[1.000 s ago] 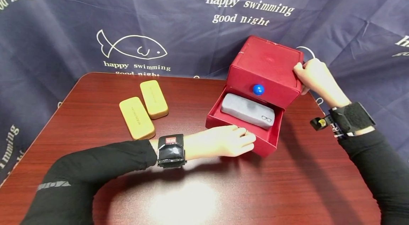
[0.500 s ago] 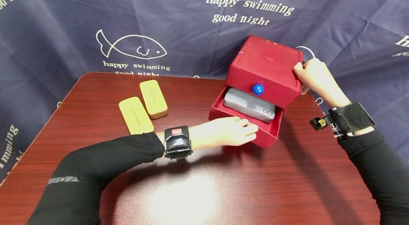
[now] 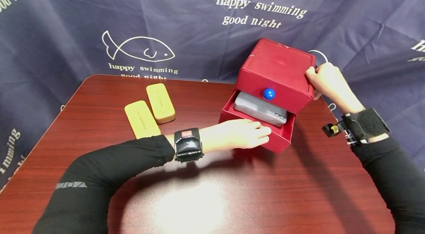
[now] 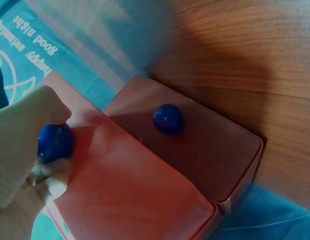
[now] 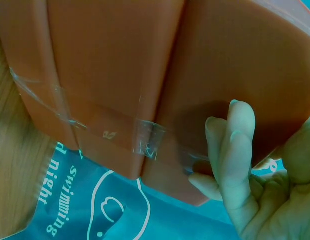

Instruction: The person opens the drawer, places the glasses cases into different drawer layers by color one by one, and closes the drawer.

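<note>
A red drawer box [image 3: 279, 60] stands at the back right of the table, its upper drawer closed behind a blue knob [image 3: 269, 94]. The drawer below [image 3: 280, 140] is partly pulled out and holds a grey glasses case [image 3: 260, 108], whose far side lies under the upper front. My left hand [image 3: 237, 134] is at this drawer's front; in the left wrist view its thumb and fingers pinch a blue knob [image 4: 55, 142]. Close to the tabletop there, another drawer front has its own blue knob [image 4: 168, 119]. My right hand [image 3: 328, 81] grips the box's right edge, thumb on top, fingers [image 5: 237, 140] against the side.
Two yellow glasses cases [image 3: 142, 119] lie side by side at the left of the brown wooden table [image 3: 315, 197]. A blue curtain [image 3: 186, 12] with fish prints hangs close behind the table and the box. Clear tape [image 5: 150, 142] crosses the box's side.
My left hand has moved away from me and slightly right, and the drawer has slid farther in. More of the grey case is covered by the upper drawer. My right hand keeps its place.
</note>
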### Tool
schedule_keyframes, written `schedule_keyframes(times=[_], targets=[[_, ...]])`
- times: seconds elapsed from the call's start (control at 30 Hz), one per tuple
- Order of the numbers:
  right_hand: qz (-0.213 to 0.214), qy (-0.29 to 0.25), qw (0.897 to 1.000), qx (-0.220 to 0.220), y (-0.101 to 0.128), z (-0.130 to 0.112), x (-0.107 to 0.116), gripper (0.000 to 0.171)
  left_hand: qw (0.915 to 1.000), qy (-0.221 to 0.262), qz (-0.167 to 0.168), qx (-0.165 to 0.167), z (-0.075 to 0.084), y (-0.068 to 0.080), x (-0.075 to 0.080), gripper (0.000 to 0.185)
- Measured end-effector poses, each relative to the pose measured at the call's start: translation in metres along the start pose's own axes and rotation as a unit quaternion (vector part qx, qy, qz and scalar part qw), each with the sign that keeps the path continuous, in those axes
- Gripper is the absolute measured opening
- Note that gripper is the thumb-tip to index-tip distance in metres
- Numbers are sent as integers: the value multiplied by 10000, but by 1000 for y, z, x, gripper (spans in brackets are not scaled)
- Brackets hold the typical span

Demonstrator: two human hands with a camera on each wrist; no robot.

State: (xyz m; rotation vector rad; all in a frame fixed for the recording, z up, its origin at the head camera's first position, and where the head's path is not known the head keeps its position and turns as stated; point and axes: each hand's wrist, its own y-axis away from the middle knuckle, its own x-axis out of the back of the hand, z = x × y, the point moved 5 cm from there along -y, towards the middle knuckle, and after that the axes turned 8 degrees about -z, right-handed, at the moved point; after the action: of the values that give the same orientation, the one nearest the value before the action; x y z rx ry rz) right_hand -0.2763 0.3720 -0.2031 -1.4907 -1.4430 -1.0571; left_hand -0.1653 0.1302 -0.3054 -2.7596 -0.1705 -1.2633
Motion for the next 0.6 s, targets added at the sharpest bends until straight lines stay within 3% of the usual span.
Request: schedule_keyframes(times=[0.13,0.37,0.6], targets=[[4,-1,10000,-14,1,0,0,52,10000,43,-28,31,-5,-3,-3,40],[-7,-28,10000,-10,0,0,0,52,9995,99,283,137,-13,-13,-13,35],[-3,-42,10000,-35,1,0,-1,53,9989,258,340,172,-19,-21,-21,35]])
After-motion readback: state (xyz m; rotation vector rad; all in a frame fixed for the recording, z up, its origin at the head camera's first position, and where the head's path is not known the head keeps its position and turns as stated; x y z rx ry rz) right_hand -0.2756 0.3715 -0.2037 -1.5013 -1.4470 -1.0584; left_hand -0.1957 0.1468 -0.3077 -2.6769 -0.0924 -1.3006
